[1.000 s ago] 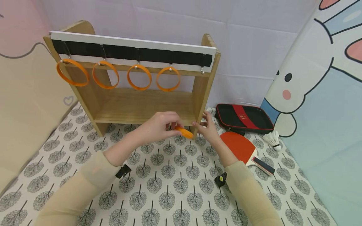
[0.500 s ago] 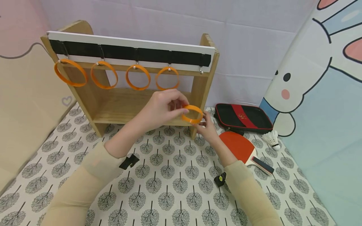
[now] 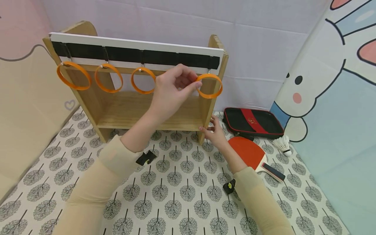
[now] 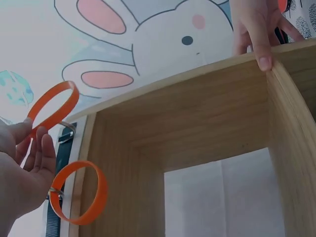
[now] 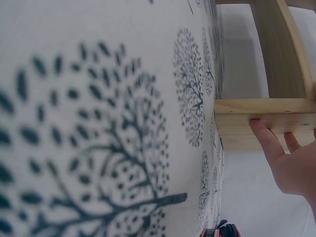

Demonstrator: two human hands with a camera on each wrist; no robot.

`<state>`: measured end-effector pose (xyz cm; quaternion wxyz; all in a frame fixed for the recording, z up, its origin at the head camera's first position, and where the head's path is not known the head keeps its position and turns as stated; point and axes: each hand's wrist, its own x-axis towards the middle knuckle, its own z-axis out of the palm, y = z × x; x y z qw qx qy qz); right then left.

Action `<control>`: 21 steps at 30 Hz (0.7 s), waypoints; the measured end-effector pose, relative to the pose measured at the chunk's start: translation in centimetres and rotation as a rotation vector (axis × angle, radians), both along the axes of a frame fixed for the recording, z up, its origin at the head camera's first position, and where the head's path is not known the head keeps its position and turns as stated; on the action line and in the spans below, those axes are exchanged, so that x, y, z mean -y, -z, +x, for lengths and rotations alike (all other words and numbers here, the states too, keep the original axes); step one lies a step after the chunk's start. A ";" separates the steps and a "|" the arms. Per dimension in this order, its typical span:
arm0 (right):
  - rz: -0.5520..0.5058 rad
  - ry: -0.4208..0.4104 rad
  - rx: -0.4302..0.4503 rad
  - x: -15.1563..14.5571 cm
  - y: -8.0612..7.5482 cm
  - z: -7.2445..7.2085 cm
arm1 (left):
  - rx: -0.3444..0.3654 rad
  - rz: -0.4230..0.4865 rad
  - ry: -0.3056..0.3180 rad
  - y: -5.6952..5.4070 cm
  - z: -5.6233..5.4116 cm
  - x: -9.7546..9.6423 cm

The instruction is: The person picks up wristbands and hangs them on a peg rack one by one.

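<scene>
My left hand [image 3: 174,86] pinches an orange ring [image 3: 210,96], a thin flat band, between thumb and fingers. It is up at the right end of the wooden shelf [image 3: 147,106], right at the last metal hook [image 3: 209,70]. The left wrist view shows this orange ring [image 4: 72,101] overlapping the hook's tip, with a hanging ring [image 4: 101,192] below it. Other orange rings [image 3: 144,92] hang along the row of hooks; my left hand hides the fourth. My right hand [image 3: 216,133] grips the shelf's right side panel low down, thumb at its front edge, fingers on the outer face.
A white board with a black strip [image 3: 123,54] runs across the shelf's top front. To the right lie a black and red case [image 3: 255,122], a red table tennis bat [image 3: 246,151] and a shuttlecock [image 3: 282,145]. Tree-patterned cloth [image 3: 176,195] covers the table.
My left hand has lifted the orange ring from low beside the shelf's right leg up to the rightmost hook, turning it face-on. My right hand has stayed on the side panel.
</scene>
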<state>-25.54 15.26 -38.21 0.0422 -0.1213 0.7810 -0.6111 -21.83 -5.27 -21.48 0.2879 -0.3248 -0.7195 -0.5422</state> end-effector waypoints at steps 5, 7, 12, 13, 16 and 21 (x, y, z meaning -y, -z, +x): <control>-0.004 -0.001 0.000 0.0 0.1 -0.1 | -0.076 0.063 -0.049 0.5 -0.8 -0.8; -0.004 0.000 0.001 0.0 0.2 -0.1 | -0.126 0.059 -0.090 0.8 -1.2 -1.1; -0.004 -0.004 -0.001 0.0 0.1 -0.2 | -0.279 -0.011 -0.199 1.2 -1.7 -1.3; -0.004 -0.005 -0.001 0.0 0.1 -0.2 | -0.305 -0.031 -0.216 1.3 -1.8 -1.3; -0.003 -0.002 0.003 0.0 0.1 -0.2 | -0.358 -0.091 -0.248 1.5 -2.1 -1.3; -0.004 0.001 0.010 -0.1 0.1 -0.2 | -0.405 -0.206 -0.292 1.9 -2.2 -1.3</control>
